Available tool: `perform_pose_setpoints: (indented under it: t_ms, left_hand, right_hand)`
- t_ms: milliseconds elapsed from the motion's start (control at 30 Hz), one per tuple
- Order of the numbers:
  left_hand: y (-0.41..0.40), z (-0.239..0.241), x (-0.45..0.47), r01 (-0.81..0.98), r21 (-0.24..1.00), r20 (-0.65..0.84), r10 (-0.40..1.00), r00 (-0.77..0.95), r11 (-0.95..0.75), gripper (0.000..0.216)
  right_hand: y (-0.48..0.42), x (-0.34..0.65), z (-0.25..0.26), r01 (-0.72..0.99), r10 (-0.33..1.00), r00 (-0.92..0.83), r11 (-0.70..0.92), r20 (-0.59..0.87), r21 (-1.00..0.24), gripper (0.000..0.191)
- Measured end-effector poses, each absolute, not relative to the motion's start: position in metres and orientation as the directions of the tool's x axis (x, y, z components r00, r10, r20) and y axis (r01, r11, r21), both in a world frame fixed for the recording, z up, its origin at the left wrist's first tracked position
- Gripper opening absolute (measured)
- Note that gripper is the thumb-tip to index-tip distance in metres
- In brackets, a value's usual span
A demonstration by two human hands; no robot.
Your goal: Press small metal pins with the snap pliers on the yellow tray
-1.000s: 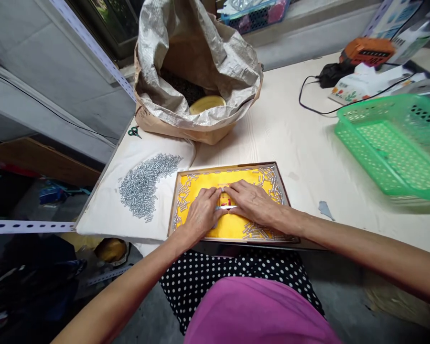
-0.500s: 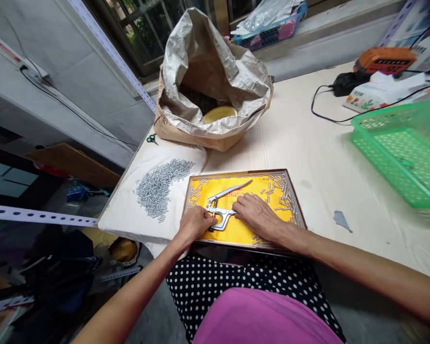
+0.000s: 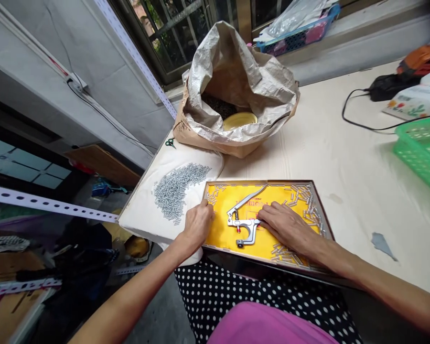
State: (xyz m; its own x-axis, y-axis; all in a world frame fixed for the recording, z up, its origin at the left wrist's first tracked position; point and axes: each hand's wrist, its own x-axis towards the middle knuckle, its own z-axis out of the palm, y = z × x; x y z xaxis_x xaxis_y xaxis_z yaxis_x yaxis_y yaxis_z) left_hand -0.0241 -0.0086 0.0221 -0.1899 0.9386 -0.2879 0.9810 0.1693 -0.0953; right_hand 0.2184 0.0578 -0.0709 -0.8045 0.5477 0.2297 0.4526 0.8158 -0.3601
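Silver snap pliers [image 3: 249,228] with a red tip lie over the yellow-bottomed shallow tray [image 3: 232,193], jaws facing me and handles apart. My right hand [image 3: 284,222] has its fingers round the lower handle, partly hiding it. My left hand [image 3: 199,222] is at the tray's left edge, by small silvery metal pieces [image 3: 215,191]; its fingertips are pressed together, and what they hold, if anything, is hidden. More of these pieces line the tray's right side [image 3: 313,215]. Left of the tray, a heap of small metal pieces [image 3: 181,188] rests on a white cloth [image 3: 143,200].
Behind the tray stands an open paper sack [image 3: 236,138] with a yellow dish [image 3: 240,121] inside. Green-handled scissors [image 3: 170,143] lie by the sack. At right are a green basket [image 3: 421,148], a black cable [image 3: 358,125] and a grey scrap [image 3: 383,245].
My left hand has left the pliers' jaws and moved to the tray's left edge. My right hand stays on the handle. The whole view has shifted, so everything appears further right.
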Motion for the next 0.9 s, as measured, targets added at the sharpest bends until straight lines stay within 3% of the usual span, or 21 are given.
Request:
perform_pose_setpoints:
  t_ms: [100, 267, 533, 900]
  left_hand:
    - [0.007, 0.026, -0.045, 0.975, -0.008, -0.163, 0.962, -0.221, 0.223, 0.018]
    - [0.045, 0.015, -0.094, 0.888, 0.08, 0.026, 0.89, -0.456, 0.453, 0.021]
    - [0.078, -0.026, -0.125, 0.865, 0.088, 0.001, 0.869, -0.496, 0.494, 0.02]
    - [0.076, -0.019, -0.132, 0.859, 0.097, -0.141, 0.862, -0.488, 0.502, 0.019]
  right_hand:
    - [0.057, 0.218, -0.073, 0.444, 0.541, -0.798, 0.825, 0.266, -0.349, 0.018]
    - [0.056, 0.219, -0.072, 0.447, 0.54, -0.793, 0.83, 0.28, -0.334, 0.019]
    - [0.055, 0.218, -0.076, 0.454, 0.557, -0.786, 0.814, 0.266, -0.363, 0.023]
    - [0.056, 0.218, -0.08, 0.451, 0.551, -0.778, 0.824, 0.302, -0.342, 0.023]
